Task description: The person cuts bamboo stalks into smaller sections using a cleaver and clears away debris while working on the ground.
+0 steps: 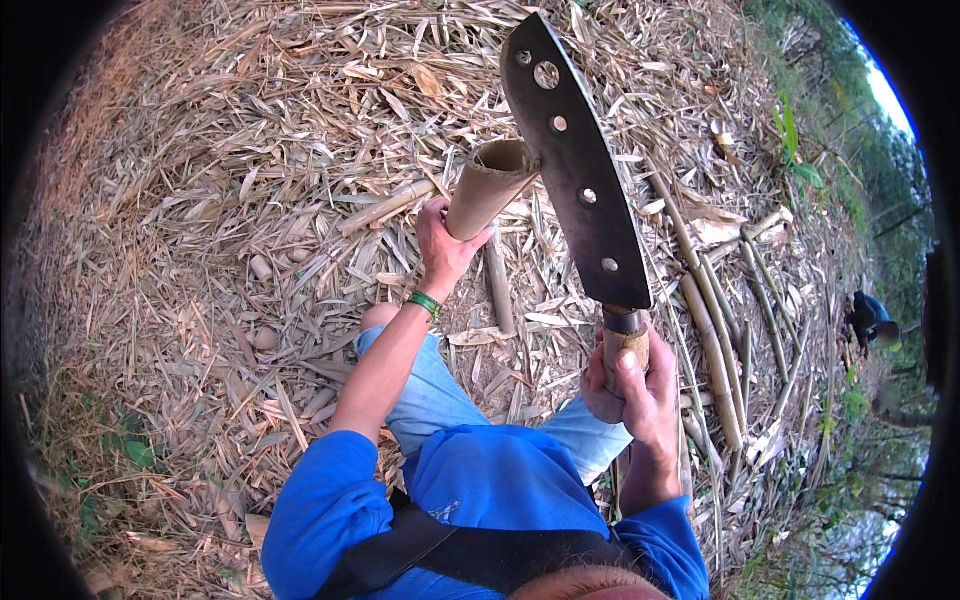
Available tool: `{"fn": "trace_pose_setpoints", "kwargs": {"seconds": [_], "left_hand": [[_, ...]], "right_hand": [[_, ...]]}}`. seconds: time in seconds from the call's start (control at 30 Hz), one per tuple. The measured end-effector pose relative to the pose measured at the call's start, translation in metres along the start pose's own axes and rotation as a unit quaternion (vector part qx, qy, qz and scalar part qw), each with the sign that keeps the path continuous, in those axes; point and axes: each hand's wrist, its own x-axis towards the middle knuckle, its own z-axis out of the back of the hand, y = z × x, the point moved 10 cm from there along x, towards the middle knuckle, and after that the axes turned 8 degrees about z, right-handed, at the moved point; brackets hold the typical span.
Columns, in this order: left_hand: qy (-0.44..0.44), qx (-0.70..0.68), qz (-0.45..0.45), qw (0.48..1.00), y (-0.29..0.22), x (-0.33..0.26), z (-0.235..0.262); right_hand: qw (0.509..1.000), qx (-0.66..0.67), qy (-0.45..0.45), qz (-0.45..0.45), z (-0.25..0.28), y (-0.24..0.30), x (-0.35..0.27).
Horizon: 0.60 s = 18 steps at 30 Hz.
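My left hand (447,246) is wrapped round the lower part of a short, hollow bamboo tube (487,190), whose open end points up and away from me. In my right hand (640,385) is the wooden handle of a big machete (590,190). Its dark, wide blade has several round holes and rises tip-up just right of the tube. In this view the blade's edge overlaps the tube's rim; whether they touch I cannot tell. The lower end of the tube is hidden behind my left hand.
Dry bamboo leaves (230,190) and chips cover the ground. Several long bamboo poles (715,360) lie to the right. A short bamboo piece (500,285) lies between my knees and the tube. Another person (870,320) is bent over at the far right, near green plants.
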Motion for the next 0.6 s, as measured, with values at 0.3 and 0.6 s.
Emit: {"fn": "trace_pose_setpoints", "kwargs": {"seconds": [0.3,0.6], "left_hand": [[0.027,0.008,0.049,0.998,0.015,0.004,0.004],[0.017,0.029,0.069,0.997,0.032,0.012,0.036]], "right_hand": [[0.978,-0.197,0.058,-0.034,-0.01,-0.005,0.046],[0.972,-0.191,0.128,0.047,-0.042,-0.063,0.077]]}}
